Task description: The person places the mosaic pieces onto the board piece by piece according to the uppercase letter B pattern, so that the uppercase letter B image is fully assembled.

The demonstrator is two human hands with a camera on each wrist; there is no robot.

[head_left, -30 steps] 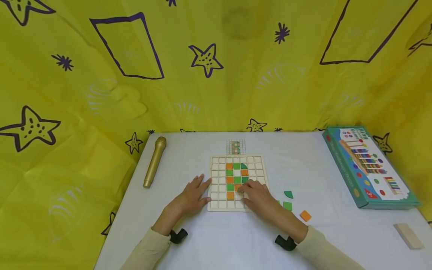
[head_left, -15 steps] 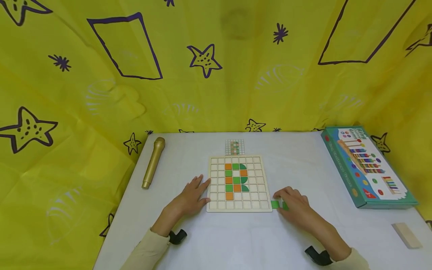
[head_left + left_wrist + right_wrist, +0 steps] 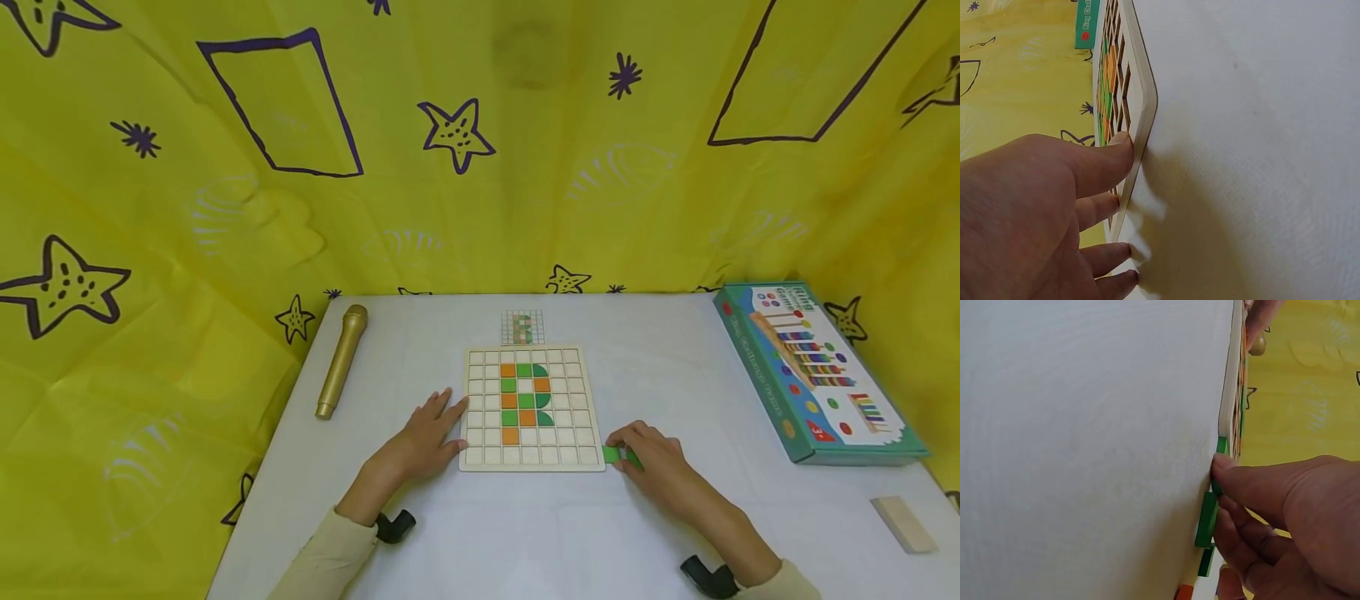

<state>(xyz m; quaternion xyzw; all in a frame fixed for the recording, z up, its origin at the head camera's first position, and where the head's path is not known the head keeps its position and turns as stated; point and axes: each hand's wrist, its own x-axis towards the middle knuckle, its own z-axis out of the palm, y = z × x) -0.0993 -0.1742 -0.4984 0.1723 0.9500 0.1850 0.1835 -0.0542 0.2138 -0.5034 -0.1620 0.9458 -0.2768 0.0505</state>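
Observation:
A pale wooden grid board (image 3: 480,457) lies on the white table, with orange and green tiles (image 3: 527,401) set in several of its cells. My left hand (image 3: 420,437) rests at the board's left edge, its fingers spread and fairly straight; in the left wrist view the thumb (image 3: 1107,164) touches the rim. Just off the board's lower right corner, my right hand (image 3: 654,460) pinches a small green tile (image 3: 1217,487) between thumb and fingers. Another green tile (image 3: 611,454) lies against the board. Further green tiles (image 3: 1206,520) and an orange tile (image 3: 1184,592) sit under or near the hand.
Behind the board lies a small pattern card (image 3: 522,327). A gold microphone (image 3: 342,362) is at the left. A green game box (image 3: 821,375) stands at the right, with a pale wooden block (image 3: 903,523) nearer the front. A yellow curtain (image 3: 480,225) hangs behind the table.
My right hand has left the board and moved right to the loose tiles, where its fingers have closed in. A dark green curved tile now shows in the cell it covered. My left hand stays put.

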